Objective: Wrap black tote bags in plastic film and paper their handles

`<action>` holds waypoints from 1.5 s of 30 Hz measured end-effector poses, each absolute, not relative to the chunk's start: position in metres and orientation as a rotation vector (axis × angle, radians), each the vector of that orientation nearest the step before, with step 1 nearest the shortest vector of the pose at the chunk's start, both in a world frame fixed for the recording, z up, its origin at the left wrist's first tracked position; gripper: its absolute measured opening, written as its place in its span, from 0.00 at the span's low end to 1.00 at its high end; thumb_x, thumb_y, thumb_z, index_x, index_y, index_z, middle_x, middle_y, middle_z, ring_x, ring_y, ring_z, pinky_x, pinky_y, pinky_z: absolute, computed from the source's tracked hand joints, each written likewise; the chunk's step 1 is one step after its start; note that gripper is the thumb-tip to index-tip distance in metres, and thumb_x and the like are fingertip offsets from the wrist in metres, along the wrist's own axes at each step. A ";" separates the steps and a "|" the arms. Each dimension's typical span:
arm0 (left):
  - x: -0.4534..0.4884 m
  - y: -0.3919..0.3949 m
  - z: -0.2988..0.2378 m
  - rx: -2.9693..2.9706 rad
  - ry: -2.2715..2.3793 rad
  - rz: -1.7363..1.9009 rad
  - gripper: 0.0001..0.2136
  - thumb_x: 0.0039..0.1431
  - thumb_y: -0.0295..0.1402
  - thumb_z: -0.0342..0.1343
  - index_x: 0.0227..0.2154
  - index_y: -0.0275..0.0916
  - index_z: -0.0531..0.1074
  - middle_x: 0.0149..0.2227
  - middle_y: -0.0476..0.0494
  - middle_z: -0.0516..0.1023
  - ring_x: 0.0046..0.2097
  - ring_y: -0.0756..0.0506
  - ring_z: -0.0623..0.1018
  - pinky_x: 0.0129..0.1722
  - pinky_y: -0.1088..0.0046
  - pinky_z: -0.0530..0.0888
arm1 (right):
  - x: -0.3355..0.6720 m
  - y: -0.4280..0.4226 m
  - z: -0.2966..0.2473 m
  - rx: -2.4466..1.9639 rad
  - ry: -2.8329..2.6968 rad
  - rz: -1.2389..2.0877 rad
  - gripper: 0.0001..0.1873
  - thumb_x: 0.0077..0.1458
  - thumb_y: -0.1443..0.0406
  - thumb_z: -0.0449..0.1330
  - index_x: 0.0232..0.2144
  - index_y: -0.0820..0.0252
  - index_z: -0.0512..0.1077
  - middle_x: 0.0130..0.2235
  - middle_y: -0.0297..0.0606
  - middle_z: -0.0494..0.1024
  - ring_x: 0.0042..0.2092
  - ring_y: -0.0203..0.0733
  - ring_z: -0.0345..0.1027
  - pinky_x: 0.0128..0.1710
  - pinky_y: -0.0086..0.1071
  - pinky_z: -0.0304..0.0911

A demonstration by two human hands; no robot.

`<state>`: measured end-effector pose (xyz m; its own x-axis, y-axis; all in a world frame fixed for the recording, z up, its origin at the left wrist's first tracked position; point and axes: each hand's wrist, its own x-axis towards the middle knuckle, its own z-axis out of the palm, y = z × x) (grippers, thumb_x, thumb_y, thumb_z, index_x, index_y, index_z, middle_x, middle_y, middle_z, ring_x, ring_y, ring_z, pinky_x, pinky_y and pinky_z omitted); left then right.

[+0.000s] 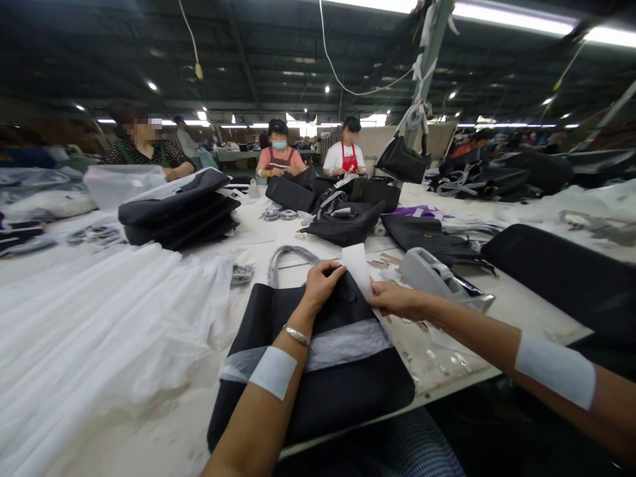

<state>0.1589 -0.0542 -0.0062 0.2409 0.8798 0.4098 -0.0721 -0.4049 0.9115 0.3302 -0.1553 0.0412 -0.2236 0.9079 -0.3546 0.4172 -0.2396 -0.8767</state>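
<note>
In the head view, a black bag (348,391) lies flat at the lower centre of the frame, on the near edge of the white table (437,374). A band of clear plastic (348,344) already crosses its body, and the handle (288,255) above it looks wrapped too, so covering seems well along. The strip of white paper (356,262) at the bag's upper right corner appears unsettled, so that part is probably left. The right hand (395,299) pinches the strip's lower edge; the left hand (320,285) has thumb and finger pressed together beside it (what sits between them, I cannot tell). Stacked black bags (173,212) stand at left, their stage unclear.
</note>
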 end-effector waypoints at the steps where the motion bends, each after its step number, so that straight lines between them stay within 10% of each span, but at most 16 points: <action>1: 0.159 -0.054 -0.007 1.602 0.776 1.313 0.11 0.51 0.41 0.63 0.28 0.37 0.78 0.30 0.46 0.79 0.35 0.46 0.76 0.40 0.70 0.71 | 0.333 -0.152 0.043 -1.649 -1.657 1.524 0.07 0.43 0.62 0.65 0.25 0.59 0.71 0.26 0.32 0.76 0.27 0.33 0.65 0.23 0.23 0.58; 6: 0.158 -0.056 -0.007 1.595 0.814 1.296 0.11 0.51 0.41 0.63 0.27 0.37 0.77 0.28 0.46 0.77 0.33 0.46 0.75 0.36 0.71 0.70 | 0.336 -0.138 0.051 -1.818 -1.787 1.716 0.09 0.34 0.71 0.65 0.14 0.60 0.67 0.16 0.32 0.69 0.22 0.37 0.64 0.21 0.27 0.60; 14: 0.156 -0.054 -0.008 1.565 0.836 1.198 0.21 0.52 0.52 0.60 0.20 0.38 0.73 0.17 0.54 0.65 0.22 0.52 0.63 0.23 0.75 0.60 | 0.332 -0.144 0.040 -1.440 -1.119 1.518 0.13 0.53 0.56 0.64 0.37 0.59 0.73 0.38 0.41 0.81 0.38 0.42 0.76 0.43 0.35 0.71; 29: 0.159 -0.056 -0.010 1.593 0.847 1.250 0.15 0.54 0.45 0.60 0.22 0.37 0.76 0.21 0.52 0.69 0.27 0.50 0.67 0.30 0.73 0.63 | 0.333 -0.146 0.047 -1.830 -1.725 1.566 0.12 0.42 0.62 0.67 0.19 0.60 0.68 0.18 0.28 0.64 0.22 0.31 0.54 0.21 0.26 0.51; 45: 0.160 -0.055 -0.011 1.616 0.885 1.311 0.15 0.54 0.44 0.59 0.23 0.37 0.77 0.23 0.49 0.73 0.29 0.47 0.71 0.32 0.72 0.65 | 0.315 -0.149 0.036 -1.701 -1.487 1.406 0.20 0.46 0.50 0.67 0.36 0.56 0.76 0.26 0.38 0.79 0.34 0.48 0.72 0.30 0.34 0.66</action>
<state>0.1601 -0.0548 -0.0108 0.1991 0.9046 0.3769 0.0108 -0.3866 0.9222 0.3149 -0.1486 0.0362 -0.1159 0.9180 -0.3792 0.4296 -0.2978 -0.8525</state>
